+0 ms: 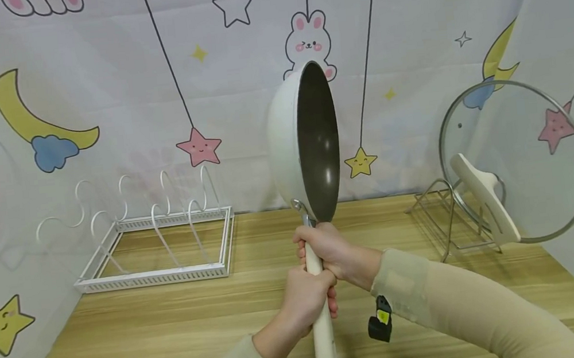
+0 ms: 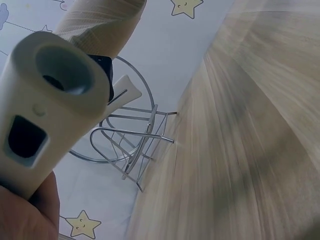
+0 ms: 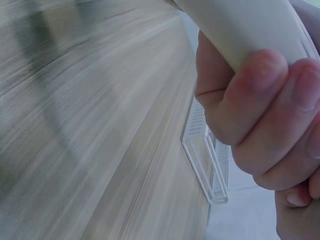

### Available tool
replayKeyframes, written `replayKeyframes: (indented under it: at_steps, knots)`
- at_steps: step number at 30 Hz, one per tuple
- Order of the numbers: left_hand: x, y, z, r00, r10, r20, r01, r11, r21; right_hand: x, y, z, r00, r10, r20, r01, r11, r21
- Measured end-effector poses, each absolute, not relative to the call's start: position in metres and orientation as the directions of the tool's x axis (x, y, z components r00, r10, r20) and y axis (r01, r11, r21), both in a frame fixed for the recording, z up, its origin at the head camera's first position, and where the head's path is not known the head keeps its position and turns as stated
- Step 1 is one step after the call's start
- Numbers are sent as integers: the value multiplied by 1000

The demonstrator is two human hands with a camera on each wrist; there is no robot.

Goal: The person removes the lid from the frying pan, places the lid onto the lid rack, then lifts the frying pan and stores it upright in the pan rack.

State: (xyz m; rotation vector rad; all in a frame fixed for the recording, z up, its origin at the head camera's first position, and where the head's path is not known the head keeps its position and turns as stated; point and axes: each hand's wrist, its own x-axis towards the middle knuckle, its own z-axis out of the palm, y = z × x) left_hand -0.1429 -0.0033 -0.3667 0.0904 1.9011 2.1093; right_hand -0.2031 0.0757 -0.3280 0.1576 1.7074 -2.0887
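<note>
A frying pan [image 1: 318, 141] with a white outside and a dark inside is held up on edge above the table, its cream handle [image 1: 324, 342] pointing down toward me. My right hand [image 1: 332, 249] grips the handle's upper part, just below the pan body. Right under it, my left hand [image 1: 306, 295] is wrapped round the same handle. In the left wrist view the handle's hollow end [image 2: 65, 70] sticks out past the left hand [image 2: 27, 215]. Curled fingers of the right hand [image 3: 270, 115] go round the handle in the right wrist view.
On the left of the wooden table [image 1: 187, 327] stands a white rack [image 1: 153, 278] with several curved wire dividers. At the right, a metal wire stand [image 1: 447, 227] carries a glass lid [image 1: 541, 177] with a cream handle. A patterned cloth [image 1: 124, 56] hangs behind.
</note>
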Motion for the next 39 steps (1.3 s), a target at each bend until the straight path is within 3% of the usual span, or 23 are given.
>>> replayKeyframes:
  at_steps: [39]
  knots:
    - [-141,-11,-359,-977,198,-72,-85,-59,995,-201,66,-316,-905,-308,-295,343,-115,-932]
